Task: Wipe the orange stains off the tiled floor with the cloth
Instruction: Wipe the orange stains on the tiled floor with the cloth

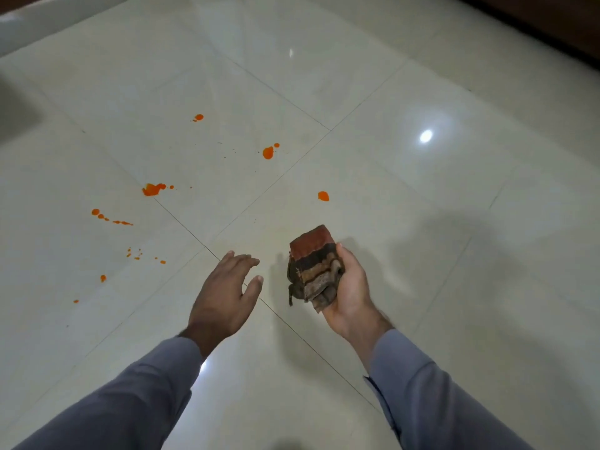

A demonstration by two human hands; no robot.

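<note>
A folded cloth, reddish-brown on top with darker layers below, sits in my right hand, whose fingers curl round it above the floor. My left hand hovers just left of the cloth, palm down, fingers straight and holding nothing. Orange stains spatter the glossy white tiled floor: a drop just beyond the cloth, a blot farther off, a small one at the far side, a larger splash to the left, and a trail with several specks below it.
Dark wooden furniture borders the floor at the top right. A pale wall or ledge runs along the top left. Bright light reflections shine on the tiles. Grey sleeves cover both my forearms.
</note>
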